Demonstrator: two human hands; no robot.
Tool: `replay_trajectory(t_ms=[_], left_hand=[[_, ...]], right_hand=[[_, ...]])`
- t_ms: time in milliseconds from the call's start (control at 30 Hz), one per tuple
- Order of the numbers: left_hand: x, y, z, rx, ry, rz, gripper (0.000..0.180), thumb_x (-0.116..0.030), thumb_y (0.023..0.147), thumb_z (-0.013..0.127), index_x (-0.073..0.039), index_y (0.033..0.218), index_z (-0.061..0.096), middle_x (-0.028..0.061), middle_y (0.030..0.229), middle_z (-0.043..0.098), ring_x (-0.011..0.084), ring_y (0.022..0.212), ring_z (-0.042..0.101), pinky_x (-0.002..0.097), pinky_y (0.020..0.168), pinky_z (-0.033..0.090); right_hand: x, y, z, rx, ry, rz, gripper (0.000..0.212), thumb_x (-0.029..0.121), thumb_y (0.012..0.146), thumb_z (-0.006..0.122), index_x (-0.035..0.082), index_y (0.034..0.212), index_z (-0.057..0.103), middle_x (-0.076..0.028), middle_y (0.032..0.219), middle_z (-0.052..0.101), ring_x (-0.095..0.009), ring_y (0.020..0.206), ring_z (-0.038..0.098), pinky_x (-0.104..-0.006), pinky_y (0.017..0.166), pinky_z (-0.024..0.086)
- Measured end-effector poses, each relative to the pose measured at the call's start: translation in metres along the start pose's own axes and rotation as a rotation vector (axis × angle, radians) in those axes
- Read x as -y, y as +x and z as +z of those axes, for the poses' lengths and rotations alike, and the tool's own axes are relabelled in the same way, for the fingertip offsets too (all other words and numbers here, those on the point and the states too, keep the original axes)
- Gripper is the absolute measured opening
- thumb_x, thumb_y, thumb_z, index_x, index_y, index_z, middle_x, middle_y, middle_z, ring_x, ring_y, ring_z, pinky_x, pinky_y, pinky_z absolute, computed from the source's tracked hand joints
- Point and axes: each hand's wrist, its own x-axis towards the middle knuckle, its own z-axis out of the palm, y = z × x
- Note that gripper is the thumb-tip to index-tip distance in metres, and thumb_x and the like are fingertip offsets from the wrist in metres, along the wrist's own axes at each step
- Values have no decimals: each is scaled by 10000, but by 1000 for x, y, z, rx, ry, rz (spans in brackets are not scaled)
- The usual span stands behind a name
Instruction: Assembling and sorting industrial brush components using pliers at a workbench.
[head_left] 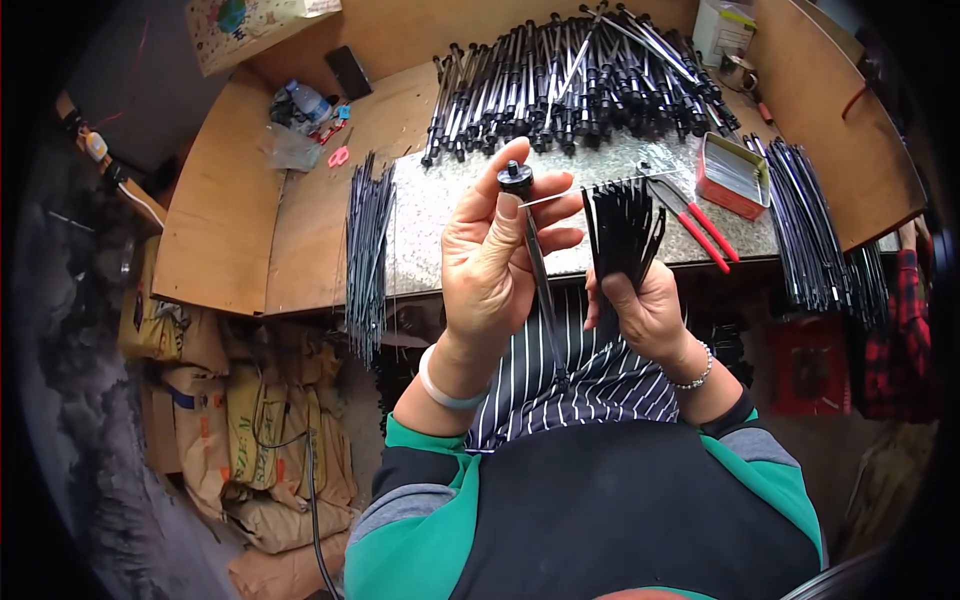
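Observation:
My left hand [480,255] is raised over the table's near edge, fingers curled around a thin black rod [541,275] with a round black cap at its top. The rod slants down toward the striped apron. A thin pale wire [545,198] sticks out beside my left thumb toward the right. In my right hand [648,312] is a bunch of slim black strips [622,235], gripped at the lower end and fanning upward. Another thin pale wire runs across the top of the bunch. Red-handled pliers [705,235] lie just beyond my right hand.
A heap of black-and-silver rods [570,85] covers the table's back. Dark thin strips lie at left [368,255] and right [808,225]. A red open box [733,175] stands near the pliers. A phone [348,72], bottle [308,100] and pink scissors [339,156] lie back left.

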Motion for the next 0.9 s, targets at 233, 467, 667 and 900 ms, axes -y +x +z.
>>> replay_trajectory(t_ms=[233,467,667,900], left_hand=[[-19,-1,-14,-47,-25,18,436,-153,920,522,-71,1326,387,209,1129,567,245,948,633,290,742,566],[-29,-2,-23,10,5,32,435,-100,910,529,-72,1326,404,199,1141,569,248,959,629,283,758,560],[-24,-7,-23,-26,-53,72,445,-26,893,533,-66,1322,420,183,1155,568,230,955,629,272,787,548],[-12,-4,-28,-41,-134,58,464,-1,886,525,-84,1329,417,167,1201,546,191,966,618,277,861,521]], right_hand=[[-9,9,13,-21,-118,-20,187,162,923,544,7,818,541,-34,592,529,-98,467,509,-199,444,428],[-6,11,29,-38,-79,-34,183,152,917,550,2,813,542,-36,590,528,-93,462,505,-194,433,422],[-2,13,41,-18,-50,-57,193,156,918,549,-4,810,539,-31,583,523,-92,460,504,-192,424,420],[-8,17,44,16,-41,2,212,170,921,547,-6,804,540,-26,574,518,-92,455,503,-192,420,419]])
